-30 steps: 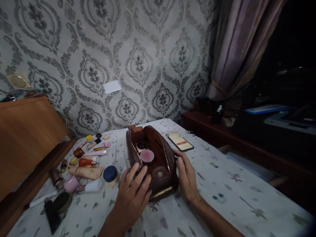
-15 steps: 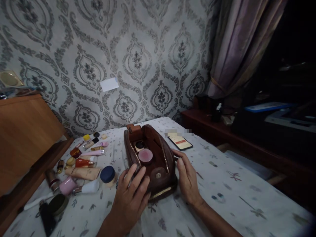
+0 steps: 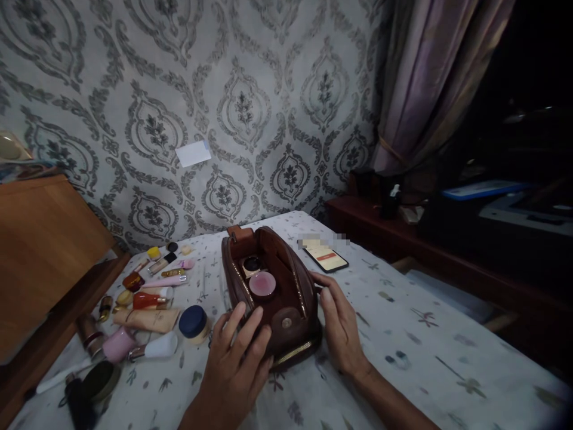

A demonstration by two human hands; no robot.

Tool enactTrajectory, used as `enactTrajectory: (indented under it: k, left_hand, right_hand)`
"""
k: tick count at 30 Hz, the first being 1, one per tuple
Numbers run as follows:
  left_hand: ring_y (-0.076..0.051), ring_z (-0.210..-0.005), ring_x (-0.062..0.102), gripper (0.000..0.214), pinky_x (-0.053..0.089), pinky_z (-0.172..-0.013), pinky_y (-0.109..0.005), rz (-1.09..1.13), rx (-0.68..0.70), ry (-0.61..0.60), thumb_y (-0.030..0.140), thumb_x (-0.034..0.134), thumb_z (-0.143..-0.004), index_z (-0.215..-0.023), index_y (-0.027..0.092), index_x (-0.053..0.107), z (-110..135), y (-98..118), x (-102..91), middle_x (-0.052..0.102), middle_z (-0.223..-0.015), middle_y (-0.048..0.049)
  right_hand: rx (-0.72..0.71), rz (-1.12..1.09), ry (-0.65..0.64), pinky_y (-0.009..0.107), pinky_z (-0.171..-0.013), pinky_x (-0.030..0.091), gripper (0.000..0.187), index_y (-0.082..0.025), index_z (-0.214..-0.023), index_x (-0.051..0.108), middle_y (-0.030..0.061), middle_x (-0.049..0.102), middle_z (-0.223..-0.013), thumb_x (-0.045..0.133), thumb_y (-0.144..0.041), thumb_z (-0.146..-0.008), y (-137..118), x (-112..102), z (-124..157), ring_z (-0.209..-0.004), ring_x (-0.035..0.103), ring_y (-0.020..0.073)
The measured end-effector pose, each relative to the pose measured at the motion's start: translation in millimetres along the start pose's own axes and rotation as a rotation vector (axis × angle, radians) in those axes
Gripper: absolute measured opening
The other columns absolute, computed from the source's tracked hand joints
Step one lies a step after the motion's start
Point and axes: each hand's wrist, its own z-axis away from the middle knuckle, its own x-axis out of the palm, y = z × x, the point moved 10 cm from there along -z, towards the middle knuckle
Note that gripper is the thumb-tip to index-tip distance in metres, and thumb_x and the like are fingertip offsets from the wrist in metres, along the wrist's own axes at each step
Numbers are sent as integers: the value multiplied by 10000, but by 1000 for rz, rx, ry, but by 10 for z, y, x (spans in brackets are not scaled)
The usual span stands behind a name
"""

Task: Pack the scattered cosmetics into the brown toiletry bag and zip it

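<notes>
A brown leather zip bag (image 3: 293, 337) lies unzipped on the patterned sheet in front of me. Inside it are a round pink compact (image 3: 262, 284) and, behind that, a small square case with a dark round top (image 3: 252, 264). My left hand (image 3: 237, 361) rests against the bag's near left side, fingers spread and holding nothing. Against the right side is my right hand (image 3: 342, 331), open, with its thumb up and some fingertips hidden by the bag. A jar with a dark blue lid (image 3: 193, 322) stands just left of the bag.
Several cosmetics lie to the left, among them a beige tube (image 3: 150, 319), a pink-capped item (image 3: 119, 344) and a dark round container (image 3: 101, 381). A lit phone (image 3: 330, 258) lies right of the bag. Wooden furniture (image 3: 49, 233) borders the left, a dark red ledge (image 3: 358, 215) the right.
The view has shifted slightly, moving the scene a little leftward. Both hands stay at the bag's sides, and the things inside it lie as before.
</notes>
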Motion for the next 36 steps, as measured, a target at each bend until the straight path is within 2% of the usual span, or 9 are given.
enactTrajectory:
  k: [9, 16, 22, 28, 36]
  left_hand:
    - [-292, -1442, 263, 268, 269, -1122, -444, 13, 26, -21, 171, 507, -916, -1151, 123, 626, 4, -15, 13, 653, -1240, -124]
    - [-314, -1450, 239, 329, 254, -1131, -457, -5, 48, -98, 198, 555, -897, -1214, 122, 603, 55, -24, 79, 607, -1312, -127]
    - [-317, -1457, 219, 318, 268, -1116, -450, -3, 59, -76, 177, 539, -896, -1202, 116, 600, 81, -9, 77, 612, -1301, -140]
    - [-275, -1453, 249, 282, 277, -1107, -425, 26, 5, -9, 148, 484, -916, -1171, 134, 605, 34, -19, 17, 642, -1260, -129]
    - [-277, -1463, 218, 279, 274, -1099, -453, 2, 8, -32, 177, 464, -936, -1185, 134, 583, 14, -8, 15, 625, -1287, -130]
  right_hand:
    - [-11, 9, 11, 371, -932, 495, 362, -242, -1142, 603, 75, 651, -1173, 373, -467, -978, 15, -10, -15, -1090, 605, 238]
    - [6, 7, 4, 365, -938, 487, 372, -224, -1144, 601, 80, 654, -1168, 365, -463, -983, 25, -8, -13, -1087, 605, 232]
    - [9, -7, 1, 364, -949, 482, 376, -221, -1164, 592, 80, 647, -1182, 370, -462, -982, 38, -3, 1, -1095, 600, 228]
    - [-1, 4, 0, 368, -950, 484, 373, -216, -1148, 596, 85, 646, -1180, 363, -456, -984, 17, -7, -3, -1093, 599, 226]
    - [-30, 7, 3, 383, -930, 496, 379, -206, -1126, 599, 93, 656, -1143, 363, -465, -982, -8, 3, -3, -1066, 605, 233]
